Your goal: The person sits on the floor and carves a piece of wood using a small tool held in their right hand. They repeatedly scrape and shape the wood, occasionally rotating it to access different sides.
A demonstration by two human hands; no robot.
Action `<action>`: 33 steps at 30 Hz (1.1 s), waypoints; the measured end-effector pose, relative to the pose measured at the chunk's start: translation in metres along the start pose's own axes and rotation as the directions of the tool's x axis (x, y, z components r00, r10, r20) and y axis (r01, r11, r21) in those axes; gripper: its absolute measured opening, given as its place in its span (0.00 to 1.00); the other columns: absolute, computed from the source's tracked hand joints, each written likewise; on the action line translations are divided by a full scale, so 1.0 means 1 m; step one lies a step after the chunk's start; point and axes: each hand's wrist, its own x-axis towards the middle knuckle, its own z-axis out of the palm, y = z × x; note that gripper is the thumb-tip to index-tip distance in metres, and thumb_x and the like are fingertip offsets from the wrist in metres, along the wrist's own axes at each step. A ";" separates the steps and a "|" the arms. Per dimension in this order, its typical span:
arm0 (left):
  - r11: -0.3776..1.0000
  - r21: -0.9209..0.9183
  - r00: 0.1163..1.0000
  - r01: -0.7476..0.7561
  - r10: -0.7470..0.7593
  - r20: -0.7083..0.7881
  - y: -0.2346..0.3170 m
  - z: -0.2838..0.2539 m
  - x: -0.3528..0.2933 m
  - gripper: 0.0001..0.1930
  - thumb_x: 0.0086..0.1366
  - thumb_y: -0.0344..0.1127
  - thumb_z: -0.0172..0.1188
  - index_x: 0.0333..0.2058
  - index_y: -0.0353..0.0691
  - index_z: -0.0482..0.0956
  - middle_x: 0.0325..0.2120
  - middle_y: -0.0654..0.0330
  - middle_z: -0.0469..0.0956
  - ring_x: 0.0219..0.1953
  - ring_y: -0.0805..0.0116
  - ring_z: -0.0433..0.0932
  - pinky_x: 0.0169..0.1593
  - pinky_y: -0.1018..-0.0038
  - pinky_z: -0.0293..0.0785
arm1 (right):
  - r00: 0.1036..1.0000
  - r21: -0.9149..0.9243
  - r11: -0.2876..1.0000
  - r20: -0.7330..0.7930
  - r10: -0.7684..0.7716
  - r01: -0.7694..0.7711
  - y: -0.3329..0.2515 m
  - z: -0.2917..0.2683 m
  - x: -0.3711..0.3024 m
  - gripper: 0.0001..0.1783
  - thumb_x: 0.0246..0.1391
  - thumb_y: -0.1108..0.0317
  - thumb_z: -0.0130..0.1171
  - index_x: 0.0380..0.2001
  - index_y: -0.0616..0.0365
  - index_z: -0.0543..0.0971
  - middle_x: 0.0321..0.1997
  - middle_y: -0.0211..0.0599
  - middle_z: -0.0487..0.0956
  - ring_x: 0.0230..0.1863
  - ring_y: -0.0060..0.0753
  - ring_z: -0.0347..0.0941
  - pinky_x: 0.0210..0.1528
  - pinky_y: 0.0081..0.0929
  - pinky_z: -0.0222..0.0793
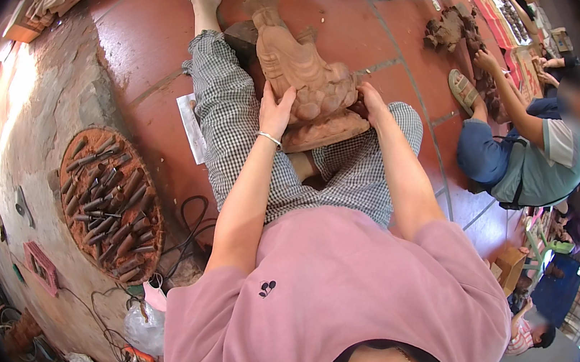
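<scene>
A carved wooden statue (298,68) of a robed seated figure on a petalled base lies tilted away from me, its base over my lap and its top pointing to the far side. My left hand (276,112) is pressed against the left side of the base, thumb and fingers apart on the wood. On the other side, my right hand (372,104) grips the base's right edge, its fingers partly hidden behind it. The statue is held between both hands. A dark block (241,40) lies beside the statue's upper part, next to my stretched leg.
To my left, a round tray (80,239) of sawdust holds many carving tools. Near it lie a plastic bag (145,327), black cables (197,218) and a pink frame (41,268). At right, a co-worker (543,150) sits by another dark carving (451,31). Red tiles (144,50) cover the floor.
</scene>
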 end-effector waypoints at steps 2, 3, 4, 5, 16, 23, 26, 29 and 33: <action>0.997 -0.068 0.999 0.032 -0.030 0.028 0.026 -0.004 -0.014 0.47 0.62 0.57 0.61 0.68 0.31 0.52 0.62 0.44 0.65 0.63 0.55 0.67 0.64 0.69 0.62 | 0.999 0.022 0.999 -0.014 -0.037 0.037 0.005 -0.001 -0.007 0.16 0.66 0.68 0.40 0.54 0.58 0.67 0.48 0.45 0.76 0.47 0.38 0.76 0.46 0.39 0.78; 0.994 -0.101 0.998 0.048 -0.044 0.042 0.036 -0.008 -0.020 0.46 0.63 0.57 0.60 0.68 0.31 0.52 0.62 0.44 0.66 0.63 0.56 0.67 0.64 0.69 0.62 | 0.996 0.015 0.997 -0.034 -0.077 0.078 0.010 -0.003 -0.004 0.15 0.66 0.67 0.40 0.53 0.58 0.68 0.47 0.44 0.76 0.46 0.38 0.76 0.45 0.37 0.78; 0.990 -0.136 0.995 0.040 -0.026 0.099 0.030 -0.014 -0.013 0.45 0.66 0.60 0.57 0.68 0.31 0.54 0.63 0.46 0.65 0.64 0.58 0.66 0.65 0.70 0.60 | 0.991 0.009 0.993 -0.056 -0.118 0.118 0.017 -0.005 -0.001 0.15 0.66 0.67 0.41 0.52 0.58 0.68 0.46 0.43 0.76 0.45 0.38 0.77 0.44 0.35 0.79; 0.991 -0.117 0.992 0.063 -0.049 0.119 0.032 -0.018 -0.013 0.45 0.66 0.61 0.56 0.67 0.30 0.55 0.63 0.46 0.65 0.64 0.59 0.65 0.66 0.70 0.59 | 0.984 0.002 0.987 -0.078 -0.158 0.159 0.022 -0.008 0.002 0.14 0.66 0.67 0.41 0.51 0.58 0.69 0.45 0.42 0.77 0.44 0.38 0.77 0.43 0.33 0.79; 0.942 0.024 0.883 0.334 -0.321 0.343 0.029 -0.037 0.024 0.55 0.61 0.77 0.43 0.67 0.28 0.56 0.68 0.45 0.56 0.72 0.53 0.51 0.72 0.64 0.44 | 0.840 -0.148 0.858 -0.180 -0.512 0.491 0.005 0.041 -0.085 0.11 0.64 0.69 0.49 0.46 0.63 0.70 0.40 0.37 0.75 0.39 0.28 0.72 0.40 0.27 0.73; 0.973 0.082 0.945 0.215 -0.228 0.235 0.028 -0.032 0.025 0.51 0.63 0.74 0.44 0.65 0.27 0.60 0.66 0.41 0.61 0.69 0.50 0.57 0.70 0.63 0.51 | 0.760 -0.451 0.700 -0.070 -0.646 0.553 0.019 0.022 -0.079 0.11 0.65 0.67 0.50 0.45 0.64 0.71 0.36 0.43 0.79 0.37 0.31 0.75 0.40 0.29 0.70; 0.965 0.262 0.999 0.022 -0.010 -0.044 0.038 -0.012 0.006 0.40 0.68 0.61 0.49 0.62 0.26 0.62 0.62 0.39 0.64 0.65 0.46 0.63 0.66 0.61 0.60 | 0.772 -0.523 0.669 -0.034 -0.635 0.528 0.013 0.014 -0.079 0.11 0.65 0.67 0.52 0.45 0.63 0.71 0.35 0.46 0.79 0.36 0.36 0.77 0.40 0.30 0.71; 0.913 0.376 0.933 -0.155 0.260 -0.247 0.033 0.015 -0.011 0.34 0.69 0.51 0.50 0.62 0.28 0.63 0.61 0.40 0.67 0.64 0.46 0.65 0.65 0.60 0.61 | 0.702 -0.694 0.484 0.044 -0.710 0.533 -0.011 0.031 -0.097 0.10 0.63 0.69 0.54 0.44 0.63 0.73 0.34 0.46 0.80 0.35 0.39 0.78 0.39 0.31 0.72; 0.912 0.383 0.885 -0.148 0.295 -0.360 0.039 0.028 -0.018 0.28 0.70 0.42 0.49 0.63 0.30 0.63 0.58 0.42 0.70 0.60 0.48 0.69 0.63 0.62 0.64 | 0.583 -0.602 0.376 0.191 -0.790 0.705 -0.048 0.065 -0.100 0.08 0.61 0.71 0.57 0.42 0.62 0.76 0.33 0.45 0.81 0.34 0.42 0.78 0.38 0.32 0.74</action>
